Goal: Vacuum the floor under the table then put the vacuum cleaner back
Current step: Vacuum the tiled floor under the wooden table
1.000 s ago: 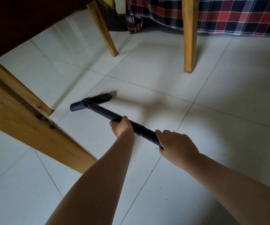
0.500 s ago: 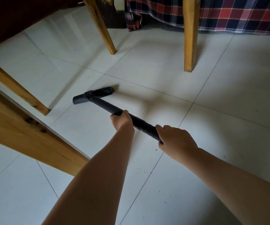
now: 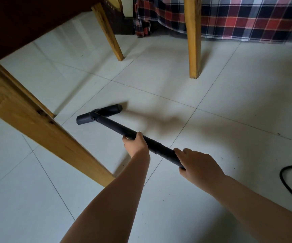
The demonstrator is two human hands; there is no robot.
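Both hands clamp the long black plastic vacuum tube (image 3: 117,128): the left hand (image 3: 136,144) curls round its middle, and the right hand (image 3: 197,165) wraps its near end. Its black T-shaped nozzle (image 3: 104,112) rests on the pale tiled floor (image 3: 229,111) at ten o'clock from the hands. It is near the slanted yellow wooden table leg (image 3: 36,123) at nine o'clock. A black cable (image 3: 289,188) loops at three o'clock.

Both of the person's bare forearms stretch forward and down to the vacuum wand (image 3: 117,127). The left hand (image 3: 136,144) is wrapped around the wand roughly halfway along it. The right hand (image 3: 200,166) grips the wand's near end, back of the hand up, fingers curled over the top.
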